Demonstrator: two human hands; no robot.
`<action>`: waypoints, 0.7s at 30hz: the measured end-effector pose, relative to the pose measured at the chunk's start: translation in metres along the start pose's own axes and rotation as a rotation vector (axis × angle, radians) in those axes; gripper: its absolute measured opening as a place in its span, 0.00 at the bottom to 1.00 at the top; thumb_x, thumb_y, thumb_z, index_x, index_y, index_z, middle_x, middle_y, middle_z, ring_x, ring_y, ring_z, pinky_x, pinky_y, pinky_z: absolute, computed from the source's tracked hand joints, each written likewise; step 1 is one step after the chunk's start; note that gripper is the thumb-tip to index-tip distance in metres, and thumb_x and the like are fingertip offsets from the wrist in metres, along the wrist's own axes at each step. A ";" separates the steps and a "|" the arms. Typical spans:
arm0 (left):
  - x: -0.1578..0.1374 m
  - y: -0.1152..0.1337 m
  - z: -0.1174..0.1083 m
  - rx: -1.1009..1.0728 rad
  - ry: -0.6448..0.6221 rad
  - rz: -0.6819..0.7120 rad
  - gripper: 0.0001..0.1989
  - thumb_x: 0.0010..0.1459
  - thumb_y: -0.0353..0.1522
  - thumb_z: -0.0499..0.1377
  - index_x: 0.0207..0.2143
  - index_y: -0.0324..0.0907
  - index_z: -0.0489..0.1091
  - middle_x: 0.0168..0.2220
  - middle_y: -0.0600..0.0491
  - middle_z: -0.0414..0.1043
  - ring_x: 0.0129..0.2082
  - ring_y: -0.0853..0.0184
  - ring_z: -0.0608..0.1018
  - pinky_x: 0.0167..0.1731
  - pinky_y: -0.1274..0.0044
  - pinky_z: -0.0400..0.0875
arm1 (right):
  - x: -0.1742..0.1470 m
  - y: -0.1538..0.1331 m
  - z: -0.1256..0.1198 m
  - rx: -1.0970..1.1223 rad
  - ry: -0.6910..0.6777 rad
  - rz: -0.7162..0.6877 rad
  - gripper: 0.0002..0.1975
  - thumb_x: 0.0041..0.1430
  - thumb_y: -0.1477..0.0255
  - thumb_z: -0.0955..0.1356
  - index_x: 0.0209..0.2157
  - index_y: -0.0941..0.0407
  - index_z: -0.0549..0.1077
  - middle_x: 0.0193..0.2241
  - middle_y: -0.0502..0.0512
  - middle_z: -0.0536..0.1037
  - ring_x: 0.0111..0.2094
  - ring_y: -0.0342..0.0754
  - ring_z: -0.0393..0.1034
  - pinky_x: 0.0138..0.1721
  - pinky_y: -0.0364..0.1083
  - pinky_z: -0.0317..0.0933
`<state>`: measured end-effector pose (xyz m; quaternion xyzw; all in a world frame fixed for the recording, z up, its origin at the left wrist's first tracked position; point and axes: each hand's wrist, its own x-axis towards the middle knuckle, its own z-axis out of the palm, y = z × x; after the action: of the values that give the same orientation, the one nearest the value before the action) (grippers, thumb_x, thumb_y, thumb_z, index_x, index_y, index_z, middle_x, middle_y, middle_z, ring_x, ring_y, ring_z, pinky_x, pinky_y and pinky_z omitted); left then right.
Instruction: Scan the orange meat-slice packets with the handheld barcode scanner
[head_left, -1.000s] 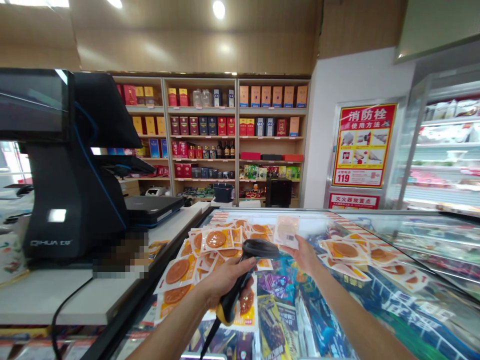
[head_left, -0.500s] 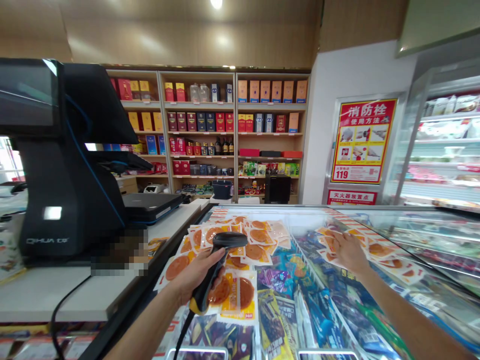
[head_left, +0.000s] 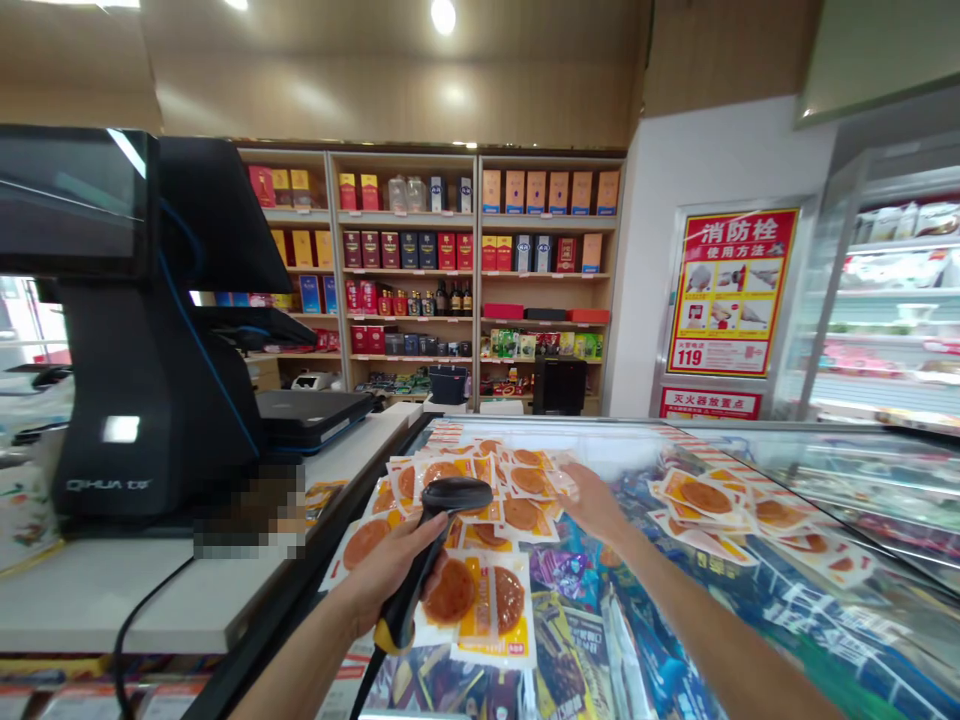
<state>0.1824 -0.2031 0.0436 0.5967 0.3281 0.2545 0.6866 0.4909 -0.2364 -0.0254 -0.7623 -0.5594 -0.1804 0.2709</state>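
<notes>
My left hand (head_left: 401,560) is wrapped around the grip of a black barcode scanner (head_left: 456,495), with its cable hanging down. Beneath it, orange-and-clear packets of round, flat reddish-brown slices (head_left: 495,600) lie in an overlapping pile on the glass freezer top (head_left: 600,440). My right hand (head_left: 592,500) is at the right edge of that pile, its fingertips by a pale packet; they are blurred, so their grip is unclear. Farther right, a second group of the same packets (head_left: 705,497) lies spread on the glass.
A black point-of-sale terminal (head_left: 150,390) stands on the white counter (head_left: 150,600) at left. Ice-cream packs in bright wrappers (head_left: 562,640) show through the freezer glass. Shelves of boxes and bottles (head_left: 405,250) line the back wall; a lit chiller (head_left: 900,290) stands at right.
My right hand has moved left from the right-hand group of packets to the edge of the left pile. My left hand still holds the scanner over the pile. The view has shifted slightly.
</notes>
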 end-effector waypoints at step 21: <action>-0.001 0.013 0.022 0.063 -0.196 0.021 0.17 0.44 0.46 0.52 0.25 0.41 0.55 0.16 0.60 0.61 0.13 0.77 0.64 0.14 0.83 0.54 | 0.008 -0.002 -0.018 0.888 0.028 0.472 0.18 0.47 0.61 0.55 0.31 0.57 0.67 0.15 0.49 0.69 0.18 0.44 0.63 0.21 0.42 0.55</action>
<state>0.1987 -0.2160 0.0580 0.6434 0.2609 0.1916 0.6937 0.4920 -0.2412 -0.0063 -0.6767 -0.3906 0.1309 0.6102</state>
